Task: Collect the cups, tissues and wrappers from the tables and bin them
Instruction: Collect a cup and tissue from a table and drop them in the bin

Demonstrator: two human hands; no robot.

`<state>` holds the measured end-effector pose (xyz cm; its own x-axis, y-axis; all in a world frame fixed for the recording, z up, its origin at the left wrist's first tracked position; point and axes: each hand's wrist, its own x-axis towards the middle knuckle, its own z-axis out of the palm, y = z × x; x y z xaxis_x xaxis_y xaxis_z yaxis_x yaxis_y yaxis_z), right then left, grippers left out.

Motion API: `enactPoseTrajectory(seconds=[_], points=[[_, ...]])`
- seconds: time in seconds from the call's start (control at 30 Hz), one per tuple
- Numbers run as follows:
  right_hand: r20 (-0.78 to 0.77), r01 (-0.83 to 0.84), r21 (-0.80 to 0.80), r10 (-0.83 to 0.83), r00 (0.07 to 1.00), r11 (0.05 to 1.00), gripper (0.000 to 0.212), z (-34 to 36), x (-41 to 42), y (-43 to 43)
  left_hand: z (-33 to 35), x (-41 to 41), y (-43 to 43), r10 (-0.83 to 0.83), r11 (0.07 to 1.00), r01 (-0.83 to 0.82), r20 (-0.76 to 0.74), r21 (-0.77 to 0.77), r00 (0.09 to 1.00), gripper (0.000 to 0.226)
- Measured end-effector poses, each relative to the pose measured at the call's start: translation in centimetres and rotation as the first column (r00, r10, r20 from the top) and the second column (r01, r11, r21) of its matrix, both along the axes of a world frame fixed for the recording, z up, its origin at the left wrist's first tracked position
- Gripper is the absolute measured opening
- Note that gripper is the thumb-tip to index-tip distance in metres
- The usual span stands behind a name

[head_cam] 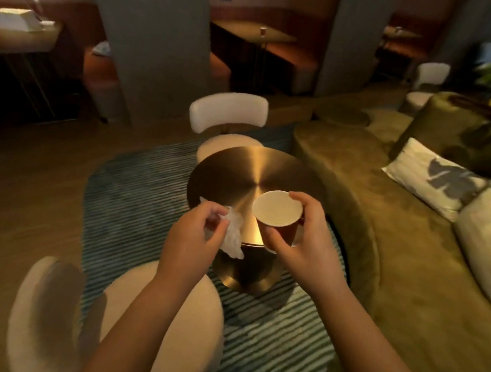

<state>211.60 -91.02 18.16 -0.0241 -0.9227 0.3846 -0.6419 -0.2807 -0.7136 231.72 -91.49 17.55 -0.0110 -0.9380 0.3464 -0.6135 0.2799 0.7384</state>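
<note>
**Cup and tissue in hand at the brass table**

A long olive sofa (386, 240) curves down the right side of the lounge, with a leaf-print cushion (437, 178) and a plain pale cushion (490, 243) propped side by side against its back. A blue-and-white striped rug (134, 178) covers the floor beside it. A cream chair (160, 314) stands on the rug nearest the person, and a second cream chair (228, 115) stands on the far side. Between the two chairs sits a low round brass table (240, 166).

Both bare forearms reach over the near chair toward the table's near edge. The right hand (302, 239) grips a paper cup (277, 209), red outside and white inside. The thumb is on the cup's near wall and the fingers curl over its far rim. The cup is upright above the table's near edge; whether its base touches the top I cannot tell. Just left of it, the left hand (191, 238) pinches a crumpled white tissue (233, 234) between thumb and fingertips, and its loose end hangs down past the table's edge.

Far back, in a booth, a small cup (262, 31) stands on a wooden table (250, 33).
</note>
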Motion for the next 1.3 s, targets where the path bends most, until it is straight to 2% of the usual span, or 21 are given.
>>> enactPoseTrajectory(seconds=[0.17, 0.33, 0.5, 0.57, 0.73, 1.0, 1.17, 1.3], points=[[0.055, 0.083, 0.052, -0.086, 0.995, 0.995, 0.074, 1.8, -4.3, 8.6, 1.4, -3.8, 7.5, -0.068, 0.998, 0.067, 0.016, 0.013, 0.998, 0.021], [0.169, 0.044, 0.05, -0.052, 0.984, 0.998, 0.07, 1.1, -8.9, 17.5, 1.4, -7.8, 16.6, -0.054, 0.998, 0.054, 0.069, 0.015, 0.996, 0.022], [0.176, 0.05, 0.076, -0.062, 0.982, 0.996, 0.069, -0.4, -13.1, 27.3, 1.0, -12.0, 26.5, -0.095, 0.995, 0.099, 0.316, 0.005, 0.944, 0.022], [0.172, 0.06, 0.1, -0.077, 0.982, 0.993, 0.071, -0.6, -14.2, 31.1, 1.3, -12.8, 30.2, -0.111, 0.993, 0.118, 0.346, 0.001, 0.932, 0.025], [0.218, 0.09, 0.151, -0.122, 0.968, 0.984, 0.084, -1.0, -15.7, 39.2, 1.9, -13.4, 38.2, -0.108, 0.991, 0.131, 0.357, -0.04, 0.928, 0.025], [0.251, 0.147, 0.09, -0.165, 0.954, 0.985, 0.078, -1.3, -15.6, 55.3, 1.0, -13.5, 53.3, -0.175, 0.975, 0.21, 0.339, -0.07, 0.924, 0.026], [0.26, 0.139, 0.121, -0.167, 0.951, 0.983, 0.076, -3.1, -14.3, 68.3, -1.6, -11.9, 65.4, -0.217, 0.973, 0.232, 0.266, -0.024, 0.939, 0.025], [0.22, 0.188, 0.144, -0.216, 0.951, 0.972, 0.078, -3.5, -14.6, 77.9, -1.8, -12.9, 74.0, -0.289, 0.955, 0.298, 0.288, 0.015, 0.913, 0.024]])
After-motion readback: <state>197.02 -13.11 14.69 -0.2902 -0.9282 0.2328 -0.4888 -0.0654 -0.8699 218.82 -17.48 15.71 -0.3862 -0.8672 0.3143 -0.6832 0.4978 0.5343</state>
